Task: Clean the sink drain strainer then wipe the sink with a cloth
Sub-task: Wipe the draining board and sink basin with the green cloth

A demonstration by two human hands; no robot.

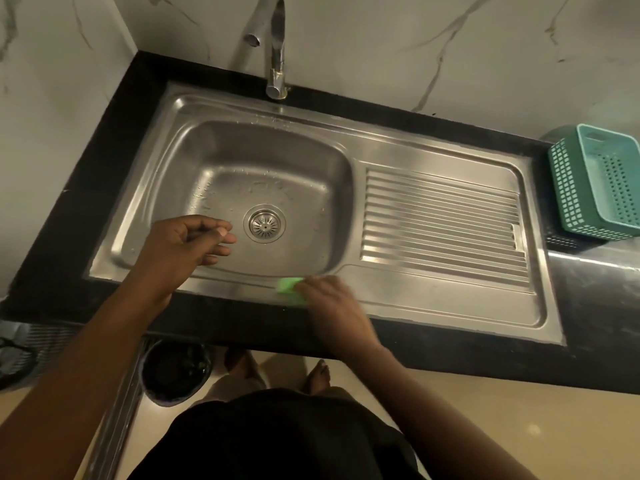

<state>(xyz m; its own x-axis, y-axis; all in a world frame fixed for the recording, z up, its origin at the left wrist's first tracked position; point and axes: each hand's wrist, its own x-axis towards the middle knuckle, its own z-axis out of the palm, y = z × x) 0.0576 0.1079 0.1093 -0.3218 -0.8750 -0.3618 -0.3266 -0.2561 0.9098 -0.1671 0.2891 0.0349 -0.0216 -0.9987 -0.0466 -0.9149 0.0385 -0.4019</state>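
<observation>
Over on the left, the left hand (187, 247) hovers above the basin, its grip loosely curled with thumb and fingertips nearly meeting, and nothing visible between them. Just beside it, the drain strainer (265, 224) sits seated in the drain at the basin floor: a round, ribbed metal disc with a bright ring, looking clean from here. So the strainer part seems finished, by my reading. Moving right, the right hand (330, 303) presses a green cloth (289, 287) onto the sink (433, 306) at its front rim, grip closed around the soft wad; the hand is blurred, so fine detail is lost. Wiping looks only just under way: droplets still speckle the brushed steel basin walls. Further right, the ribbed drainboard (441, 223) runs in straight pressed grooves, untouched as far as I can judge. At the far edge, a teal plastic basket (595, 185) with a lattice wall rests on the dark stone bench (585, 289).
</observation>
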